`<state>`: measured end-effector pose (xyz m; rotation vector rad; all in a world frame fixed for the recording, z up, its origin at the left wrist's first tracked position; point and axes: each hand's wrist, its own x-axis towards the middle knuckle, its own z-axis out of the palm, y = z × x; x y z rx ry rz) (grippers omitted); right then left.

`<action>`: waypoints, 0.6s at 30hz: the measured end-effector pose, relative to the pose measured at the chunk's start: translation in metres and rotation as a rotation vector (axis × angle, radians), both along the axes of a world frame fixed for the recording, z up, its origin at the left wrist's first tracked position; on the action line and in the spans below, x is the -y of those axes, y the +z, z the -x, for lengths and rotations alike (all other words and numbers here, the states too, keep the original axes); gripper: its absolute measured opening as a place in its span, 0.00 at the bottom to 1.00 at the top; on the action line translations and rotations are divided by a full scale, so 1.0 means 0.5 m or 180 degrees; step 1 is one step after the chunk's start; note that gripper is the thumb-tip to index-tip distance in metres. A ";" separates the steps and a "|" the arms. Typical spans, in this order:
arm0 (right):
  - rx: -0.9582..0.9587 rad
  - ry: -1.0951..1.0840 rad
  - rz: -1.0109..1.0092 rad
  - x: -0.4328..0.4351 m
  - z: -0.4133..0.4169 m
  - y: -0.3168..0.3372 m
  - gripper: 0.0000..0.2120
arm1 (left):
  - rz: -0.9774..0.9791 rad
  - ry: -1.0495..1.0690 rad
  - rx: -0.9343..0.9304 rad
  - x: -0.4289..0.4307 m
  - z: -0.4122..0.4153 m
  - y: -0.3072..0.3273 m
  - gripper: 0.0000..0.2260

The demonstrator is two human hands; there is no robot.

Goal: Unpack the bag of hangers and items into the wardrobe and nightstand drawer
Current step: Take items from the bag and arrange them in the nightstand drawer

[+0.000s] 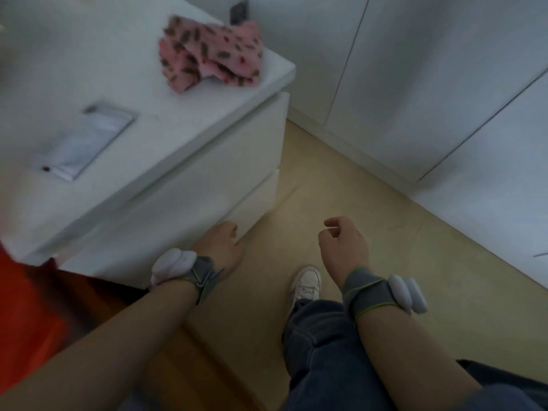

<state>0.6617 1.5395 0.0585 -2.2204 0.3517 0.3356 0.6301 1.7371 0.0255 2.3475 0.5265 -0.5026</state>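
The left hand is nearer, at the lower right corner of the nightstand, just beside its bottom drawer, whose front runs lower left to upper right; its finger grip I cannot tell. The right hand hangs loosely curled, empty, over open floor before the closed wardrobe
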 end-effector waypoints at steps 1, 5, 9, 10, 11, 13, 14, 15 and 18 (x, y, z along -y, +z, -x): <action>0.0045 -0.0035 -0.0073 -0.011 0.000 0.011 0.13 | 0.0094 0.0071 0.0140 -0.004 0.009 0.026 0.21; 0.0475 0.0090 -0.0489 -0.083 -0.009 0.077 0.09 | 0.0332 0.0318 0.0588 -0.047 0.054 0.132 0.17; 0.0766 0.0530 -0.0756 -0.178 -0.011 0.182 0.07 | 0.0310 0.0590 0.1018 -0.126 0.113 0.250 0.15; 0.0829 0.0639 -0.0779 -0.198 -0.008 0.205 0.07 | 0.0293 0.0658 0.1076 -0.144 0.126 0.275 0.14; 0.0840 0.0728 -0.0798 -0.213 -0.008 0.227 0.06 | 0.0261 0.0682 0.1101 -0.157 0.135 0.298 0.14; 0.0838 0.0944 -0.0745 -0.233 -0.004 0.256 0.07 | 0.0228 0.0703 0.1098 -0.174 0.154 0.326 0.13; 0.0862 0.1067 -0.0669 -0.244 0.003 0.277 0.08 | 0.0227 0.0729 0.1136 -0.183 0.169 0.347 0.13; 0.0906 0.1195 -0.0579 -0.256 0.007 0.296 0.09 | 0.0237 0.0767 0.1186 -0.192 0.181 0.362 0.13; 0.1114 0.1861 -0.0301 -0.305 0.028 0.349 0.10 | 0.0249 0.0940 0.1430 -0.219 0.217 0.408 0.16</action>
